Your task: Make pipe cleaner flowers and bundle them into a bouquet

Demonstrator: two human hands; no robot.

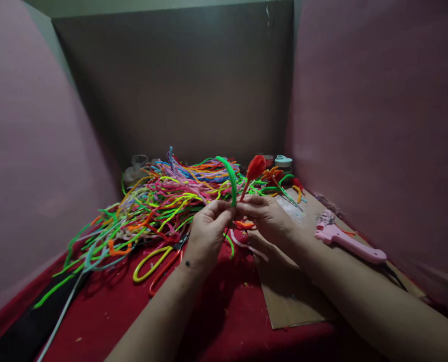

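My left hand (209, 229) pinches the base of a curved green pipe-cleaner leaf (232, 182) between thumb and fingers. My right hand (269, 216), just beside it, has its fingers closed on the stem of a red pipe-cleaner flower bud (256, 167), which tilts up and to the right. Leaf and stem come close together at the fingertips; whether they touch is hidden. Below the hands lie a short orange pipe-cleaner piece (244, 225) and a pale pink one (248, 246).
A heap of multicoloured pipe cleaners (186, 188) spreads behind and left. Scissors (179, 244) lie by my left wrist. A pink glue gun (354, 245) rests at right, near a cardboard sheet (295, 304). A white-lidded jar (283, 161) stands behind. Pink walls flank the red cloth (107, 317).
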